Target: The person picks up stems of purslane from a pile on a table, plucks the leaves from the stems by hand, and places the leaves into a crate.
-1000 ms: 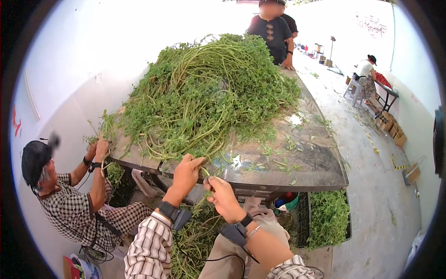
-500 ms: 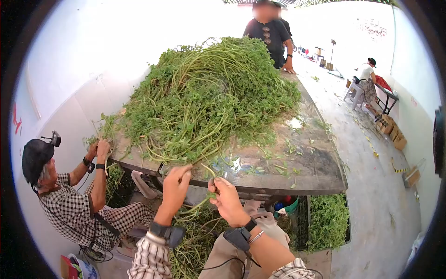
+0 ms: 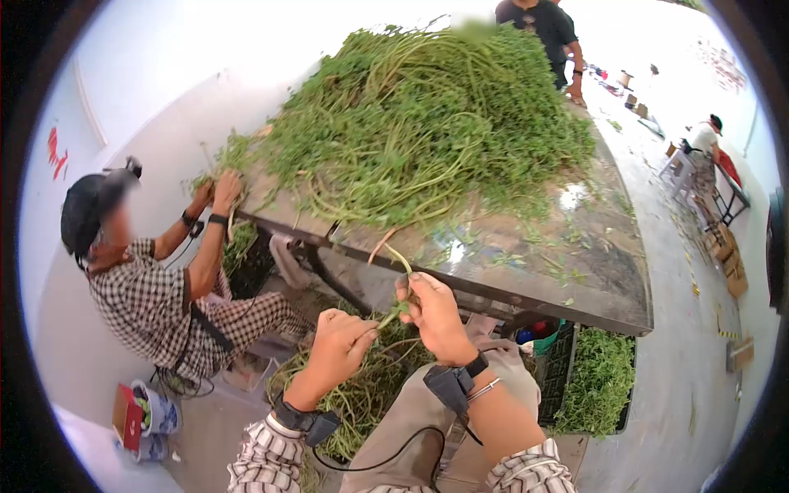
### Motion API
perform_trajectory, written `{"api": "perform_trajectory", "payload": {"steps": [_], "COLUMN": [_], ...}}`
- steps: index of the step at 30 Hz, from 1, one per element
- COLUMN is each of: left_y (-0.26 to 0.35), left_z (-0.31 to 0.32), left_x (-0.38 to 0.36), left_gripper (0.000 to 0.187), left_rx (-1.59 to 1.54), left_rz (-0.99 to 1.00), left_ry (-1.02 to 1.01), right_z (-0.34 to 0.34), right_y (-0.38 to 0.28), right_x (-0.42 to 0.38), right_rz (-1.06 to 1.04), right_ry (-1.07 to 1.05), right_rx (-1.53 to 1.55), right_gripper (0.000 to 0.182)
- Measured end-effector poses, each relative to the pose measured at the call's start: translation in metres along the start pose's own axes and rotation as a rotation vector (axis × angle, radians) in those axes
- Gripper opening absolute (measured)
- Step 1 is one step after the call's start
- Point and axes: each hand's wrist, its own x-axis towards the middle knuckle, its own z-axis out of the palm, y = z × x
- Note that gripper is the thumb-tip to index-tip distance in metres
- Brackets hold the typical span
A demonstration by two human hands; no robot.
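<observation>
A green leafy stem (image 3: 400, 257) runs from the table edge through my right hand (image 3: 437, 316), whose thumb and fingers are closed on it. Its lower part, with a few small leaves, slants down to my left hand (image 3: 335, 347). There the thumb and forefinger pinch the stem. Both hands are just in front of the near table edge, above my lap. Behind them a large heap of leafy green stems (image 3: 427, 123) covers much of the table (image 3: 493, 267).
At the left a person in a checked shirt (image 3: 144, 287) handles stems at the table corner. A pile of stems (image 3: 349, 394) lies below my hands. To the right is a crate of greens (image 3: 598, 382). Another person (image 3: 538, 33) stands behind the heap; one more sits far right.
My left hand has come down from near the table edge and now pinches the lower part of the stem. My right hand keeps its hold. The view has tilted downward.
</observation>
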Motion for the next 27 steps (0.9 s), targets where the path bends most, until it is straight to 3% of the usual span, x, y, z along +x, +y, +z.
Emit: {"api": "perform_trajectory", "payload": {"steps": [4, 8, 10, 11, 13, 14, 19, 22, 27], "left_y": [-0.015, -0.048, -0.059, -0.063, -0.062, -0.06, -0.074, -0.093, -0.124], "left_z": [-0.028, -0.048, -0.054, -0.052, -0.051, -0.056, -0.052, -0.047, -0.022], "left_x": [-0.032, -0.081, -0.095, -0.096, -0.082, -0.065, 0.015, 0.065, 0.117], "left_gripper": [0.011, 0.011, 0.02, 0.02, 0.03, 0.035, 0.034, 0.034, 0.031], "left_rx": [0.137, 0.249, 0.317, 0.32, 0.322, 0.236, 0.241, 0.152, 0.203], "left_rz": [-0.101, -0.241, -0.329, -0.331, -0.19, -0.237, -0.123, -0.156, -0.047], "left_ry": [-0.05, -0.153, -0.409, -0.409, -0.189, -0.234, 0.068, 0.117, 0.101], "right_z": [0.013, 0.014, 0.011, 0.011, 0.012, 0.013, 0.011, 0.009, 0.006], "right_y": [0.001, 0.0, 0.0, 0.0, -0.001, 0.0, 0.0, -0.001, -0.008], "right_x": [-0.005, -0.005, -0.006, -0.006, -0.006, -0.006, -0.003, -0.002, -0.003], "right_rz": [-0.116, -0.203, -0.184, -0.169, -0.17, -0.169, -0.169, -0.182, -0.177], "right_ry": [0.011, 0.045, 0.032, 0.015, 0.024, 0.035, 0.046, 0.05, 0.043], "right_rx": [-0.324, -0.442, -0.431, -0.426, -0.431, -0.438, -0.429, -0.419, -0.439], "right_gripper": [0.027, 0.027, 0.027, 0.026, 0.025, 0.025, 0.023, 0.022, 0.02]}}
